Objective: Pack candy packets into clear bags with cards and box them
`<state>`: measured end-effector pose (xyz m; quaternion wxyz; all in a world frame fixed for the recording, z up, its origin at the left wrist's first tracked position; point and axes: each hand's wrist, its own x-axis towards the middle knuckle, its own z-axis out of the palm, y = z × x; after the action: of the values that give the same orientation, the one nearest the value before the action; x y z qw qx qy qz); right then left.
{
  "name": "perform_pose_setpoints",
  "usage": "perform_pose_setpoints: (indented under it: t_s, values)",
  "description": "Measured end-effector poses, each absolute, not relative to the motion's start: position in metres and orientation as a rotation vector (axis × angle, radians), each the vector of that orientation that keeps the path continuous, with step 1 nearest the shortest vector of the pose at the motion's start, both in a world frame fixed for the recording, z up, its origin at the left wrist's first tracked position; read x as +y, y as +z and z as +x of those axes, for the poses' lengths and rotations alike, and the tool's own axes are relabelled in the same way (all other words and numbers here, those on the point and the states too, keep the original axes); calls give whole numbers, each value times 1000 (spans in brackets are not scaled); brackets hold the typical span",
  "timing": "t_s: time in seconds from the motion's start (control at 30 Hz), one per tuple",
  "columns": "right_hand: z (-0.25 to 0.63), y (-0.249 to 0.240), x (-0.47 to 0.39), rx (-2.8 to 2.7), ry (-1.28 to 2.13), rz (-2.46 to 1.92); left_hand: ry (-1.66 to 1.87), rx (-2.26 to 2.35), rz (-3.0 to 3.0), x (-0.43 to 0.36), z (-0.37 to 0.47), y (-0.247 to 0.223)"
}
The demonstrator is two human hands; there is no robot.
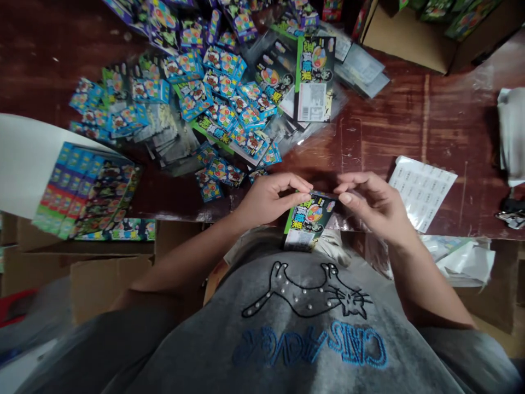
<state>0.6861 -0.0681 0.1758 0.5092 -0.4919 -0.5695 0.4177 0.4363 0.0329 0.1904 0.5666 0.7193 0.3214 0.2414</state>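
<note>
A black and green candy packet [310, 218] with coloured sweets printed on it hangs at the table's front edge, close to my body. My left hand [274, 198] pinches its upper left corner between thumb and fingers. At the upper right corner, my right hand [372, 203] closes thumb and forefinger on the packet's edge. The white label at the packet's lower end faces up. Beyond my hands lie small blue candy boxes [221, 112] in a loose heap. Another black packet [315, 76] with a white label rests on clear plastic bags behind them.
A sheet of small white stickers [422, 191] lies right of my right hand. Stacked colourful boxes [88, 191] stand at the left edge. Purple boxes [192, 33] pile at the back. An open cardboard box [410, 35] sits back right, white papers [512, 131] at far right.
</note>
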Motion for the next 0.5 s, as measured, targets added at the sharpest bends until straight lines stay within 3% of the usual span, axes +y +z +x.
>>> perform_pose_setpoints:
  t_s: [0.2,0.5]
  values:
    - [689,202,-39,-1853,933,-1216,573,756,1737,31,443,190]
    - [665,182,-29,-1922,595,-1216,682,765,1711,2,419,187]
